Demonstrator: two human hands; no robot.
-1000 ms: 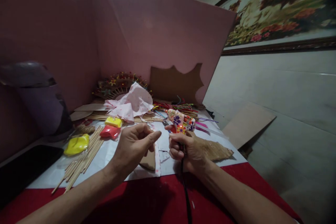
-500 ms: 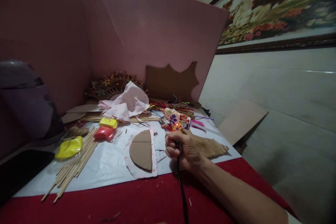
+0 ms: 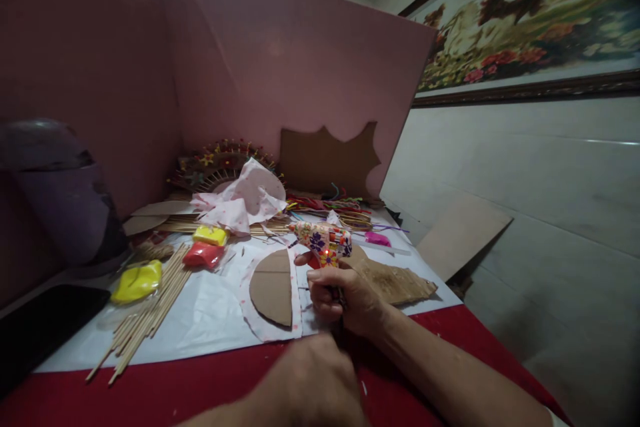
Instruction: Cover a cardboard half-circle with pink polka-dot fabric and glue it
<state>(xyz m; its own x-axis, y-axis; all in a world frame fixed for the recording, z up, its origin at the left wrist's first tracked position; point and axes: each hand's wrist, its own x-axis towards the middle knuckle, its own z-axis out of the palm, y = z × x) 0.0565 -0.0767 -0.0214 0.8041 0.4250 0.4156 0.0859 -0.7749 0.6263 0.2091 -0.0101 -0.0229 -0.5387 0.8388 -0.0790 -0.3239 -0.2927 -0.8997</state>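
Note:
My right hand is wrapped round the handle of a flower-patterned glue gun, its small light glowing and its nozzle pointing left. Below it, near the front of the table, my left hand is smeared by motion, and its fingers are hidden. Left of the glue gun lies a half-round piece of cardboard on a slightly larger piece of pink-spotted white fabric. A rough brown cardboard piece lies behind my right wrist.
Wooden sticks and yellow and red clay packets lie on the left, beside a dark flat object. Crumpled fabric, a decorated fan shape and pipe cleaners are at the back. A cut cardboard sheet leans on the pink panel.
My left hand has come into view from below. My right hand has moved the glue gun a little left and down, closer to the half-round cardboard.

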